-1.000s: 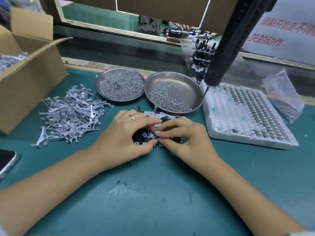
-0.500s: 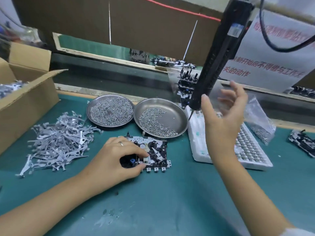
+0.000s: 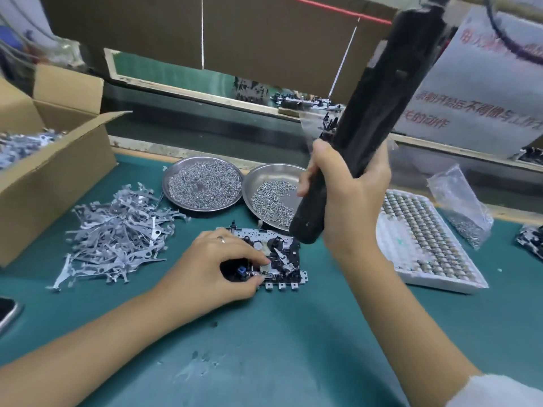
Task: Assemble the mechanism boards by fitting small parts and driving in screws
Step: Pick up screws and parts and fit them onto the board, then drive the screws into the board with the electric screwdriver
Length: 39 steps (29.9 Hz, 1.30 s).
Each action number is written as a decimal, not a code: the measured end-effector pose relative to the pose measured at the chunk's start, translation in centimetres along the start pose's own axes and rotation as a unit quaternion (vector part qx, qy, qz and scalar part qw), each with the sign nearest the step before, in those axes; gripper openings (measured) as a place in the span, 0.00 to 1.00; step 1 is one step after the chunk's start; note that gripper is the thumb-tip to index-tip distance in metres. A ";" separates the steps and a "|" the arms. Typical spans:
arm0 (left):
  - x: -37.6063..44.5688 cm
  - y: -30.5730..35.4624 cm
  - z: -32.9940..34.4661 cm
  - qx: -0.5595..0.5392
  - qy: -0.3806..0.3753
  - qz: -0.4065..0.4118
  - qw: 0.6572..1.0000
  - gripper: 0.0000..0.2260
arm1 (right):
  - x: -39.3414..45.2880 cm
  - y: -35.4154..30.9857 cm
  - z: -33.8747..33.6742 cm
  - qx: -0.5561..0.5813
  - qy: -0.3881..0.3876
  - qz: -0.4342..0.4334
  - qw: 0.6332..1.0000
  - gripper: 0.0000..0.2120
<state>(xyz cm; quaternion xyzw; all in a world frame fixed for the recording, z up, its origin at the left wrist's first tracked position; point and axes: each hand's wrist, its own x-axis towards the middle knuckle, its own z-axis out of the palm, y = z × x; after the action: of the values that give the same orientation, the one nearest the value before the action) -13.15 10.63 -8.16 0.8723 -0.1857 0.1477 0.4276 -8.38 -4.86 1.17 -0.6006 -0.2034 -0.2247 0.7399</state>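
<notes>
A black and silver mechanism board (image 3: 279,257) lies flat on the green mat, in the middle. My left hand (image 3: 217,265) rests on its left part, thumb and fingers curled round that edge, and hides a blue piece in part. My right hand (image 3: 343,198) grips the black electric screwdriver (image 3: 367,121), which hangs slanted from the upper right. Its lower end sits just above the board's right rear corner; the bit is hidden. Two round steel dishes hold screws: the left dish (image 3: 202,183) is full, the right dish (image 3: 264,177) is half full.
A heap of flat grey metal levers (image 3: 117,233) lies to the left, beside an open cardboard box (image 3: 50,165). A white tray of small round parts (image 3: 426,239) and a plastic bag (image 3: 461,207) stand at the right. A phone (image 3: 7,312) lies at the left edge.
My right hand left the board, rose to the hanging screwdriver, closed round it and brought its tip down over the board. My left hand stayed on the board.
</notes>
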 end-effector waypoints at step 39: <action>0.0 0.3 0.1 -0.007 0.003 0.012 1.000 0.09 | -3.4 1.3 2.4 0.085 -0.023 -0.010 0.996 0.11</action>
<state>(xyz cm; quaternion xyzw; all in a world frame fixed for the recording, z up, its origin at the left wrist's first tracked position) -13.25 10.38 -8.04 0.8664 -0.1953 0.1543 0.4329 -10.44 -2.01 -1.33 -0.5385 -0.2442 -0.2000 0.7813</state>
